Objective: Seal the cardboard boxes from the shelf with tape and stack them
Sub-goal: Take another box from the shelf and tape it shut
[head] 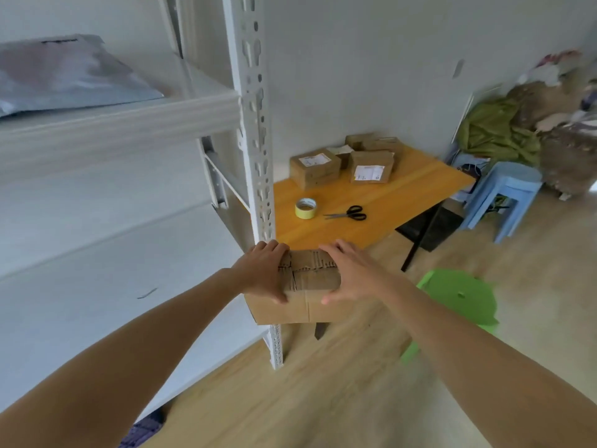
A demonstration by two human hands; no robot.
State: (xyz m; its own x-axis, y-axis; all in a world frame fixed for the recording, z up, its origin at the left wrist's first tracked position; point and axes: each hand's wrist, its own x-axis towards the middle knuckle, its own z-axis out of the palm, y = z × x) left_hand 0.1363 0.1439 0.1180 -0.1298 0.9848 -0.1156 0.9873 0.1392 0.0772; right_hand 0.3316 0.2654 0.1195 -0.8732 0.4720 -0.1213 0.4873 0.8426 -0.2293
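We grip the box (pixel 307 286) mid-frame, left hand (pixel 263 270) and right hand (pixel 350 273) curled round its ends; tape (pixel 305 208) upper center.

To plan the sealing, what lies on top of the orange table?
A yellow tape roll, black scissors and several labelled boxes at the back. The held box covers the table's near edge.
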